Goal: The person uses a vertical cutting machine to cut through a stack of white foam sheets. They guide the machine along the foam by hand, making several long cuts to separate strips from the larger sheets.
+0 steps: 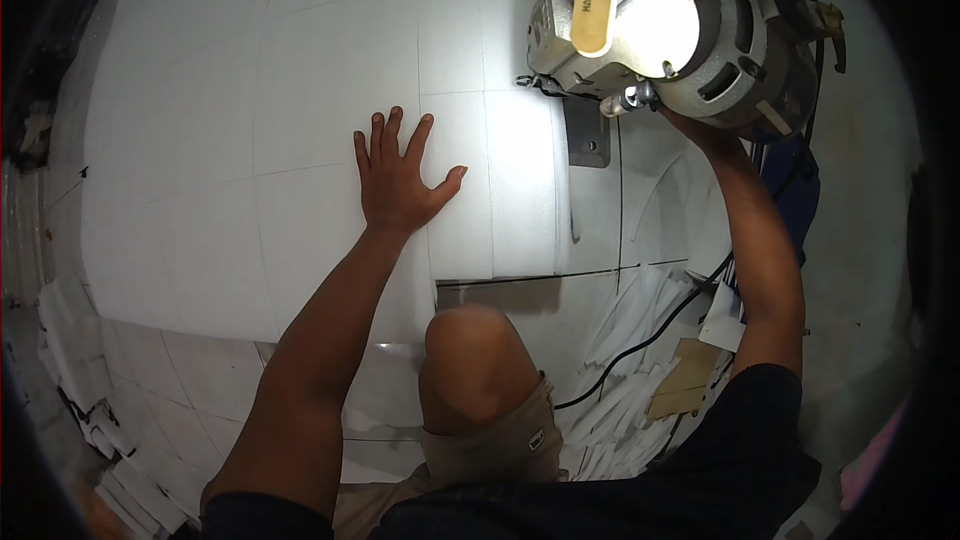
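Note:
My left hand [397,180] lies flat with fingers spread on a broad white sheet material [200,140], which looks smooth and thin, with faint crease or grid lines. To its right stands a motorised cloth-cutting machine [740,50] with a round grey motor housing, a bright lamp glare and a pale yellow lever [594,0]. Its flat metal base plate [590,145] shows at the sheet's right edge. My right hand [703,132] reaches in under the motor housing; the machine hides its fingers, so its grip does not show.
A black cable [640,342] runs from the machine toward my bent knee [475,360]. White offcut strips [625,380] and a brown piece of card [680,378] lie on the tiled floor at lower right. More white scraps [75,340] lie at far left.

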### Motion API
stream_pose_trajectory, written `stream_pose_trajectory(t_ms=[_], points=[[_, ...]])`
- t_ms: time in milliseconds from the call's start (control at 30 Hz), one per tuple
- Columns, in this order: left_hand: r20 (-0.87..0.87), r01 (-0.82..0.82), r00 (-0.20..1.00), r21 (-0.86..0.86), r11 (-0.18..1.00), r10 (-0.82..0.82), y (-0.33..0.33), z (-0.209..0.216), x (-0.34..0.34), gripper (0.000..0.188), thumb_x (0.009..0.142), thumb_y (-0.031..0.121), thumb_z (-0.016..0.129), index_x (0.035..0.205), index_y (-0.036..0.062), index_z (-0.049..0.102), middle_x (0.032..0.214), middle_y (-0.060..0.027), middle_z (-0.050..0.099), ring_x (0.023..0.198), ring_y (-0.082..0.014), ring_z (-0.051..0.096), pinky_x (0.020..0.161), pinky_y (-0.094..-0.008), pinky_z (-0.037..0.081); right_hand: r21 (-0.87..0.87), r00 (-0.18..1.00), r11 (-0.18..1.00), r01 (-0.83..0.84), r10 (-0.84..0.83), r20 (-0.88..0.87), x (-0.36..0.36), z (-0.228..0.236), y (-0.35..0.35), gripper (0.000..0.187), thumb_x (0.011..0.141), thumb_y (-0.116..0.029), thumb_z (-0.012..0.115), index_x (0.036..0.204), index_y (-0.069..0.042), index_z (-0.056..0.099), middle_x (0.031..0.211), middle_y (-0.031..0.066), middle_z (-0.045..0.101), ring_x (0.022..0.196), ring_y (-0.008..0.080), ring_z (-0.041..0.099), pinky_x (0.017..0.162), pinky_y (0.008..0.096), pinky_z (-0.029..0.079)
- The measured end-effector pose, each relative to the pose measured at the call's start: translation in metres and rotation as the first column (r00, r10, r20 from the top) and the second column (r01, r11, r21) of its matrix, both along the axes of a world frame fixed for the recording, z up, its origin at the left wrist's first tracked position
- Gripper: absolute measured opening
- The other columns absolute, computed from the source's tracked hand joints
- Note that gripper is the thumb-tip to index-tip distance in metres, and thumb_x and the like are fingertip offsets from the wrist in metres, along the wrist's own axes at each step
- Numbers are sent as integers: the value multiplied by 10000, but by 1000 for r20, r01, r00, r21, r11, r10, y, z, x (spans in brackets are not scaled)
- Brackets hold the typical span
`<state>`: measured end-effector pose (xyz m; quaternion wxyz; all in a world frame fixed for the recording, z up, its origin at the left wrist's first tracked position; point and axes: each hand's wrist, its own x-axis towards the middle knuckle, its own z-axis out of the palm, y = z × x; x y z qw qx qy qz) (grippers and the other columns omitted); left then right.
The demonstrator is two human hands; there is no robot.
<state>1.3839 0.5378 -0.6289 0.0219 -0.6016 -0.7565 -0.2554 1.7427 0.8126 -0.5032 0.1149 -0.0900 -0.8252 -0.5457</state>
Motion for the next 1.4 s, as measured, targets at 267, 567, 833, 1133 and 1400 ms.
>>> stream_pose_trajectory(t_ms=[267,567,833,1133,1400], points=[[4,-4,1000,10,1000,4,-4,3,6,780,776,510,727,1432,174,473,1481,-220,369,1426,-417,276,1162,-614,160,29,1000,1000,-1,0,22,6,-2,9,530,945,-419,612,1384,-138,515,1349,39,551,1238,185,524,1041,368,427],[3,-2,1000,-16,1000,2,-7,10,8,785,775,527,727,1434,188,469,1478,-216,373,1427,-411,277,1163,-613,158,173,993,985,28,-47,106,-1,-8,1,568,978,-416,543,1450,-124,424,1478,66,441,1328,200,461,1101,389,388],[20,-9,1000,13,1000,9,-3,6,7,771,774,572,708,1415,199,498,1477,-185,387,1423,-397,290,1172,-604,147,-145,934,947,287,-243,262,9,-9,20,576,1009,-487,452,1445,-112,423,1443,101,482,1308,228,490,1099,437,386],[12,-1,1000,24,1000,1,0,-2,11,760,789,615,659,1413,209,504,1469,-178,386,1433,-384,265,1170,-618,139,-374,990,923,89,-41,135,-7,-5,17,529,933,-457,620,1288,-68,569,1224,152,609,1153,317,589,1018,466,444],[-39,-7,999,7,1000,7,-2,1,9,748,792,595,668,1408,203,507,1462,-183,384,1434,-390,256,1168,-625,136,-261,998,965,17,1,66,-27,-11,2,558,966,-486,545,1370,-102,502,1343,122,554,1214,292,559,1024,422,456]])
